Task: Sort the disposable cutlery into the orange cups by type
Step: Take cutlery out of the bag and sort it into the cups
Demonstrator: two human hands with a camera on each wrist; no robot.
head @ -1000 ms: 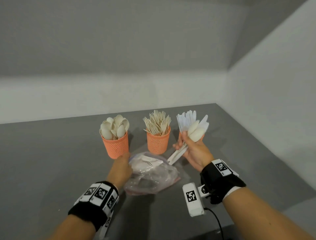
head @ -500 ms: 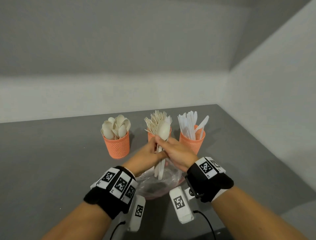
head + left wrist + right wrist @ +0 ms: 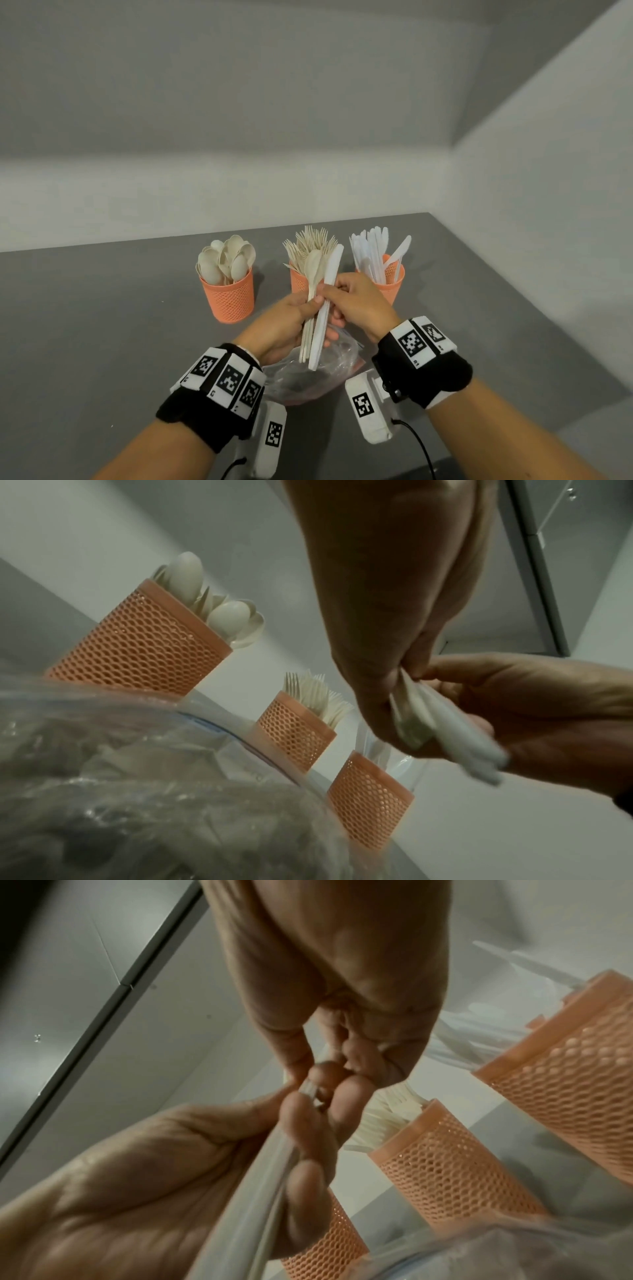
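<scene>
Our left hand grips a mixed cutlery bundle above the bag, near the tabletop's front edge; our right hand pinches the white knife. Pulling it may drag the spoon loose.

Both hands pinched on pale cutlery handles — mesh orange cups just beyond

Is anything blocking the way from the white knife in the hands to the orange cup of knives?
Nothing visible does. The white plastic knife, pinched by the right hand, sits left of the orange mesh cup of knives, with only open air between; that cup is already crowded.
</scene>
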